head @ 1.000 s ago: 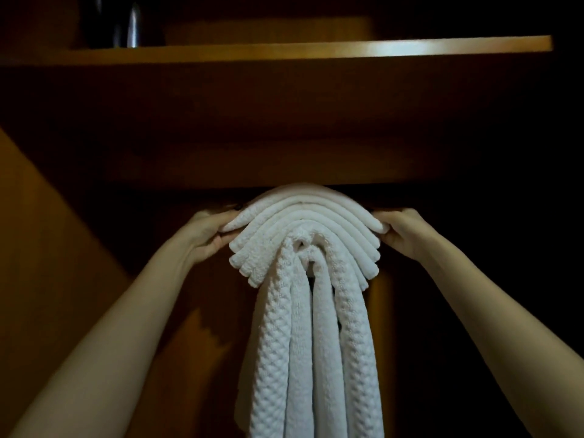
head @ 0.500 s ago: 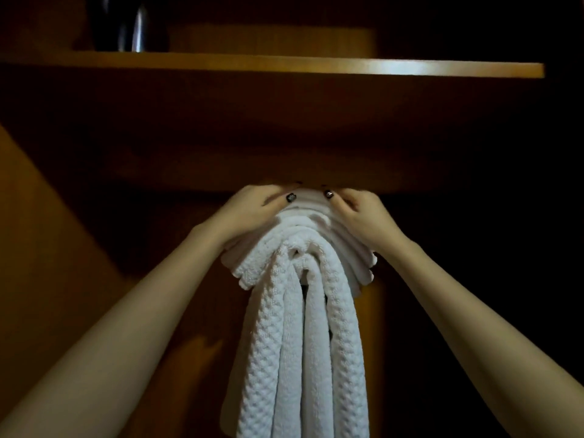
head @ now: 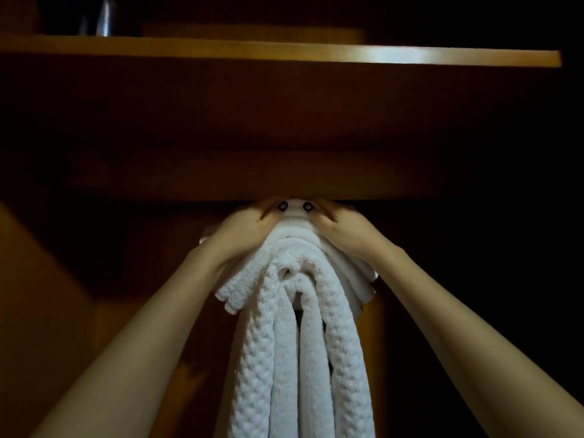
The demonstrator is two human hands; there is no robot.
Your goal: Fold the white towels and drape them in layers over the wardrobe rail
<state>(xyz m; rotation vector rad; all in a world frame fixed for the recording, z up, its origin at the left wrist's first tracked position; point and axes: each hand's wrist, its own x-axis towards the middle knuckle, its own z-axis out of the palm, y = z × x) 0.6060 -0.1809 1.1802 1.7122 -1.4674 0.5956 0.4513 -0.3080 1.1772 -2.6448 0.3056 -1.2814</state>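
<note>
Left hand (head: 243, 230) and right hand (head: 346, 230) are gripping the top of the white towels (head: 297, 327), which are hanging in layers over a hidden rail beneath the wardrobe shelf (head: 284, 55); draping looks nearly finished, with only tidying remaining.

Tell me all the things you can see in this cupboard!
white towels: several layers, white, draped in the middle, hanging down
shelf: one, brown wood, across the top
shiny object: one, dark, on the shelf at top left; too dim to name
wardrobe wall: one, brown, left side
left hand: one, grips the top of the towels from the left
right hand: one, grips the top from the right
</note>
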